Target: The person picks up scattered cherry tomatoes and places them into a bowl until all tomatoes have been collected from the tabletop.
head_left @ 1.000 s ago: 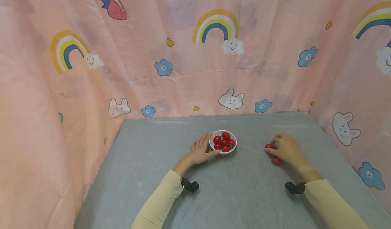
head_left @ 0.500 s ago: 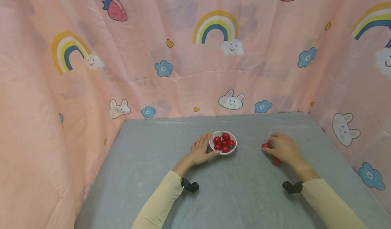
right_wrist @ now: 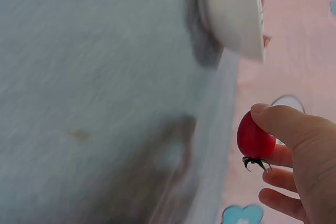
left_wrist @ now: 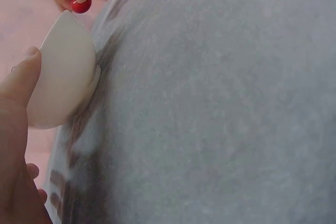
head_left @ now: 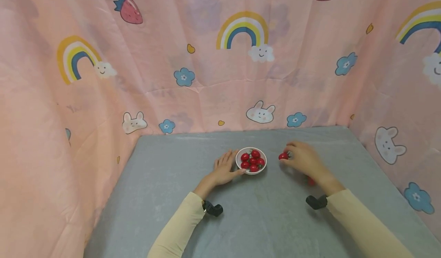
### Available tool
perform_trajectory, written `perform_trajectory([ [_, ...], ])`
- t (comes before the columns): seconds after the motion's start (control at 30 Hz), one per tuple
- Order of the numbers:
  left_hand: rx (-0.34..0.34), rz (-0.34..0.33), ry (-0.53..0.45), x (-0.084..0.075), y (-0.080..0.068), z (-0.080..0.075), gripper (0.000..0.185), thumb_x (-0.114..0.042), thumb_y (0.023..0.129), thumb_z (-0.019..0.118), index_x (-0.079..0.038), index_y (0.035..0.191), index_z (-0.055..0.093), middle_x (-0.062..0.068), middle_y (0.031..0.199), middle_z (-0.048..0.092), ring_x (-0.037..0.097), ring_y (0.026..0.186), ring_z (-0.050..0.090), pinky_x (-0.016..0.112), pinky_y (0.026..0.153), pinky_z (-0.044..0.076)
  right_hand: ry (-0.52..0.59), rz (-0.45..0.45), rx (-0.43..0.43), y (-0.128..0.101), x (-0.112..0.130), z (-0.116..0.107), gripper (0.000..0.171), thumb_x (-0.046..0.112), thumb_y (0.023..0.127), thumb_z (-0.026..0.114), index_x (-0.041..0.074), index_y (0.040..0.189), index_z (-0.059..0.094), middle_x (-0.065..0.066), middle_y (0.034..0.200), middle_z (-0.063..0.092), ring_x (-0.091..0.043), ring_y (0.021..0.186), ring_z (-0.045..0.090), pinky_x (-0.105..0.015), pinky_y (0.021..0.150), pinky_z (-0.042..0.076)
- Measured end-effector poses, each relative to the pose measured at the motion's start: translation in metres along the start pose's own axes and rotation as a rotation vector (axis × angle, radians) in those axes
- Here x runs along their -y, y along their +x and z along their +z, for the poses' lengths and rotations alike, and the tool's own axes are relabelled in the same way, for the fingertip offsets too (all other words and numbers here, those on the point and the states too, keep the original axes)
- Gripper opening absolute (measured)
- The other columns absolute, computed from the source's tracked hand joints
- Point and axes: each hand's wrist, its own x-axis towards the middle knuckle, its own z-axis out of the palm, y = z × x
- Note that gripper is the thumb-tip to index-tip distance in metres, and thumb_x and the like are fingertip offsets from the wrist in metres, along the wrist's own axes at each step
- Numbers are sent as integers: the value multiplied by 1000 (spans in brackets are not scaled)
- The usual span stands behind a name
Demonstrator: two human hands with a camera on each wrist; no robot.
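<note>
A white bowl (head_left: 237,165) with several red cherry tomatoes (head_left: 253,160) in it stands on the grey tabletop. My left hand (head_left: 223,171) rests against the bowl's left side, its fingers extended and its thumb at the near rim; the left wrist view shows the thumb along the bowl's outer wall. To the right of the bowl, my right hand (head_left: 304,160) pinches a single cherry tomato (right_wrist: 255,137) between thumb and fingers. In the right wrist view this tomato is held above the table, its green stem end hanging down the frame.
Another cherry tomato (head_left: 311,181) lies on the table under the right wrist, partly covered by the hand. Grey cloth (head_left: 262,219) covers the table. A pink printed curtain (head_left: 206,97) borders it at the back and both sides.
My right hand has lifted one cherry tomato from beside the other and carried it leftward towards the bowl. The left hand and bowl have stayed in place.
</note>
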Motion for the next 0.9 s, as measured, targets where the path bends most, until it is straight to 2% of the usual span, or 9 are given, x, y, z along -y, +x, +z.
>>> perform_trajectory([
  [0.27,-8,8,3,1,0,1,86,-65,93,51,-28,160,10,12,168,9,35,156,8,62,120,8,9,-53,8,23,34,-3,37,40,82,79,11,104,74,-18,135,60,-39,129,51,-63,108,38],
  [0.5,-2,-6,12,0,0,1,86,-67,93,49,-32,160,8,11,169,8,34,156,8,61,121,8,-6,-153,23,37,67,-5,39,40,82,79,12,109,74,-17,132,63,-38,125,57,-60,106,42],
  [0.73,3,0,11,-2,-2,-1,88,-68,93,47,-27,161,8,13,168,9,36,155,9,64,120,9,-10,-265,7,47,84,5,35,40,82,79,16,107,74,-13,129,64,-36,122,58,-60,105,43],
  [0.9,5,-5,23,-1,-1,0,89,-69,93,46,-28,161,7,11,168,9,35,155,9,64,120,9,-15,-288,25,51,92,9,38,41,83,78,17,112,73,-12,131,63,-34,123,57,-59,106,43],
])
